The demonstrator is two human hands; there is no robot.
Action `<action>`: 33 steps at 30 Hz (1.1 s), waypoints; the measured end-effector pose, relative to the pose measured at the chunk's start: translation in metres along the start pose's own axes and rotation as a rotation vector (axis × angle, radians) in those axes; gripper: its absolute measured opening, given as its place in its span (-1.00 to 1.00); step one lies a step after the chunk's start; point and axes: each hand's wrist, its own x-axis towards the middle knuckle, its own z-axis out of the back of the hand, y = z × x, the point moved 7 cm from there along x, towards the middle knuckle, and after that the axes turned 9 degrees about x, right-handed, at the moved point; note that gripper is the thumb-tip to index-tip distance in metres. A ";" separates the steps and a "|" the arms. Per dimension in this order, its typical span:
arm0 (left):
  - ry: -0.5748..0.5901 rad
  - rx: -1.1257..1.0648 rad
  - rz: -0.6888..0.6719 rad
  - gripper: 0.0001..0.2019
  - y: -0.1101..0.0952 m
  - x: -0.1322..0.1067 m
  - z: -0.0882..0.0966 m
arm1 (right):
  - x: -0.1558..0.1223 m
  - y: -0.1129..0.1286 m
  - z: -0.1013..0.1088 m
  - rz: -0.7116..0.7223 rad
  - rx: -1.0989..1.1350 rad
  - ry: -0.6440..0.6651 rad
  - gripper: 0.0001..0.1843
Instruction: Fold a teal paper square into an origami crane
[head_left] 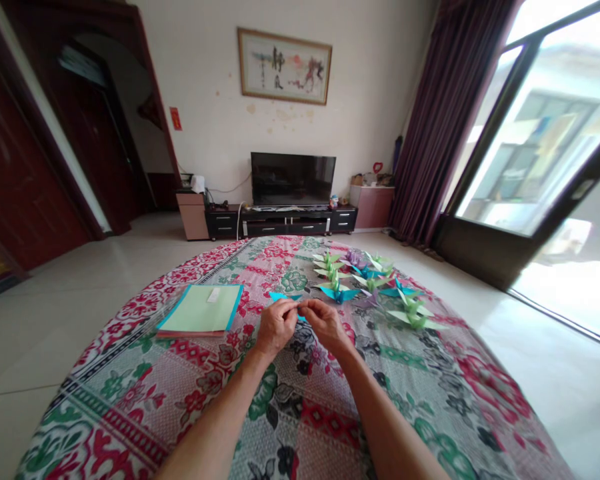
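Observation:
Over the middle of the table, my left hand (pixel 278 325) and my right hand (pixel 325 321) meet at the fingertips. Both pinch a blue paper crane (pixel 279 295), whose wing tips show beyond the fingers while its body is mostly hidden. To the right stand rows of folded paper cranes in green, blue and purple, among them a blue crane (pixel 339 293) and a light green crane (pixel 414 313) at the near end. On the left lies a stack of square paper (pixel 190 307), light green on top with blue edges showing, and a small white slip (pixel 213 295) on it.
A patterned cloth (pixel 290 413) covers the round table. Beyond it stand a low TV cabinet (pixel 285 223) and a television (pixel 293 180). A purple curtain (pixel 425 133) and a glass door (pixel 530 147) are on the right, a dark red door (pixel 25 153) on the left.

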 end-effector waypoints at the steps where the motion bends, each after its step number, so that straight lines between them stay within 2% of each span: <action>1: 0.001 -0.002 -0.003 -0.80 0.000 0.000 0.000 | 0.000 -0.001 0.000 -0.006 0.004 0.005 -0.78; 9: -0.013 0.009 -0.035 -0.81 -0.002 -0.001 0.000 | 0.000 -0.004 0.002 -0.056 0.029 -0.015 -0.73; 16: -0.020 0.032 -0.052 -0.81 -0.003 -0.001 0.000 | 0.000 0.000 0.001 -0.057 -0.024 0.019 -0.71; 33: -0.007 0.084 -0.096 -0.79 -0.008 -0.002 -0.002 | 0.001 0.000 0.004 -0.069 -0.067 -0.006 -0.77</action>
